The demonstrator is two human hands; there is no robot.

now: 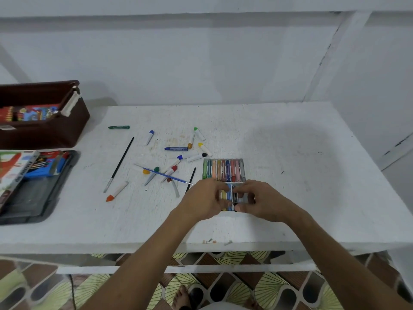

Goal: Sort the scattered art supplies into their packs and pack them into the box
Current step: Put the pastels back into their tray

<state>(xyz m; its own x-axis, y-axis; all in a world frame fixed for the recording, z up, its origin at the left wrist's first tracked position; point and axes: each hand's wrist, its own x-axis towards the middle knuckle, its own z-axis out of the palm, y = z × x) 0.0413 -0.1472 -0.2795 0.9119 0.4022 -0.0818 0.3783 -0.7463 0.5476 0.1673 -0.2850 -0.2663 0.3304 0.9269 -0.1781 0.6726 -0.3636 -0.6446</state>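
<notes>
Both hands sit over the near half of the oil pastel tray (224,170): the left hand (204,199) curls its fingers at the tray's left edge and the right hand (257,199) pinches a dark stick (235,198) in the near row, its long axis running away from the person, parallel to its neighbours. The loose paint sticks and brushes (169,166) lie just beyond and left of the left hand's fingers, so that hand is nearer for the next pick. The knuckles hide most of the near row, so I cannot tell whether the left fingers grip a stick or only steady the tray.
</notes>
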